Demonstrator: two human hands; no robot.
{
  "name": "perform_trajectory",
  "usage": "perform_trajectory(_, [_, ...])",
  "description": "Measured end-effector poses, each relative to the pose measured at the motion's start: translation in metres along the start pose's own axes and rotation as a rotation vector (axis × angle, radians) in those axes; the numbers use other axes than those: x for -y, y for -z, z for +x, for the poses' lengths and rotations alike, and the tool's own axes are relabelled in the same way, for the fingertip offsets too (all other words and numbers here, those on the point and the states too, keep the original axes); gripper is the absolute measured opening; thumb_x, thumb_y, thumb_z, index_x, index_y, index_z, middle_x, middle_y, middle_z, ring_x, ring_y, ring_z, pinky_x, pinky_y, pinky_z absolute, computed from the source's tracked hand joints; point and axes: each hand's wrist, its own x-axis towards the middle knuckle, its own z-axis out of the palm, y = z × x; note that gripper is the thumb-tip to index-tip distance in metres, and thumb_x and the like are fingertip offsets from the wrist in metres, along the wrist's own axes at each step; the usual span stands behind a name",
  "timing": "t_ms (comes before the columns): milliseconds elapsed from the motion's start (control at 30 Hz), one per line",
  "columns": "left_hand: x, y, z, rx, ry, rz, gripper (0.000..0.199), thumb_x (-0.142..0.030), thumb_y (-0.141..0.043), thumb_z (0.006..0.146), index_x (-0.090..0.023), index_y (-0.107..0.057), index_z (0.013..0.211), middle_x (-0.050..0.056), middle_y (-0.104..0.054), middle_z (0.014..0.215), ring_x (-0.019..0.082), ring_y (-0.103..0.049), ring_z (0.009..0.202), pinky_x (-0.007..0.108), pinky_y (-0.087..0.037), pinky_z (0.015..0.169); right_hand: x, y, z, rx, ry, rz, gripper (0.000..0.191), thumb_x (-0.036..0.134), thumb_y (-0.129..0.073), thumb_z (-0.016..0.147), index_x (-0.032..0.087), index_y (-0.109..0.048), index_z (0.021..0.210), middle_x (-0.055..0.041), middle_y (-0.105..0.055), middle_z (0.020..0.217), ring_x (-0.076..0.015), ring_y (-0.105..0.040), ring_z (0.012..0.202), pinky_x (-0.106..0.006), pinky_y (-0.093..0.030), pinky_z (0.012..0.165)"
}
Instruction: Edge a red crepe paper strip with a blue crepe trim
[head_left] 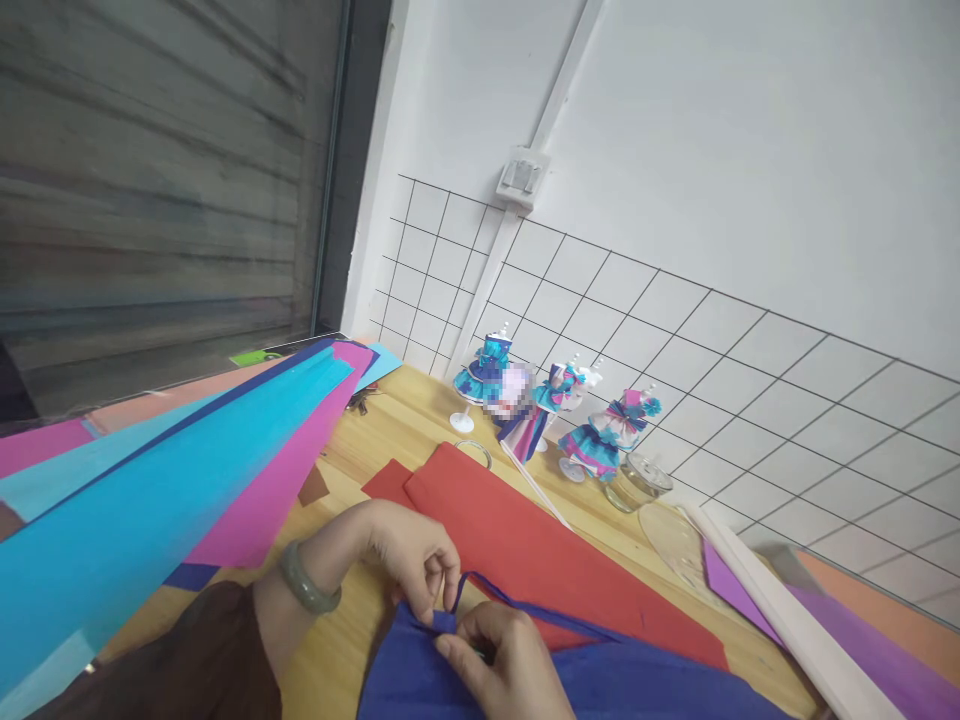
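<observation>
Your left hand (411,556) and right hand (517,665) both pinch the dark-blue paper (416,672) at the near side, partly over the red sheet (544,540). Uneven tugging between your fingertips could tear its narrow edge or skew the fold.

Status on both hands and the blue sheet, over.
Left hand and right hand pinching edge of dark blue sheet. Small fold between them. Red sheet just beyond, partly overlapped.

Pinches a dark blue sheet (645,675) near its edge with left hand (412,560) and right hand (517,665), partly over a red sheet (540,535) on the wooden worktop (405,400), before small dress forms (489,368) and a wire grid (611,252).
</observation>
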Motion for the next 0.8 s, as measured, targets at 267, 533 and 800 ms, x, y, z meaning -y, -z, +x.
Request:
perform_trajectory(267, [0.001,0.001,0.000,-0.009,-0.030,-0.013,0.031,-0.017,-0.073,0.050,-0.019,-0.063,0.079,-0.005,-0.058,0.063,0.009,-0.054,0.055,0.020,-0.043,0.050,0.002,0.000,0.000,0.014,-0.014,-0.010,0.023,0.035,-0.054,0.075,0.018,-0.052,0.059,0.0029,-0.046,0.057,-0.0109,-0.039,0.054,-0.020,-0.030,0.052])
perform_trajectory(533, [0.008,0.001,0.004,0.004,-0.029,-0.052,0.032,-0.018,-0.074,0.050,-0.019,-0.063,0.079,-0.005,-0.059,0.062,0.009,-0.054,0.054,0.020,-0.044,0.049,0.015,0.001,0.002,0.019,-0.049,-0.023,0.027,0.038,-0.054,0.073,0.019,-0.045,0.056,0.0044,-0.039,0.054,-0.0109,-0.036,0.053,-0.023,-0.024,0.050])
perform_trajectory(800, [0.007,0.002,0.002,0.000,-0.019,-0.068,0.034,-0.015,-0.074,0.050,-0.019,-0.063,0.081,-0.005,-0.059,0.064,0.009,-0.055,0.056,0.020,-0.045,0.049,0.018,-0.007,0.005,0.005,-0.075,-0.040,0.033,0.041,-0.051,0.075,0.020,-0.037,0.054,0.0043,-0.035,0.055,-0.0106,-0.033,0.053,-0.023,-0.022,0.050])
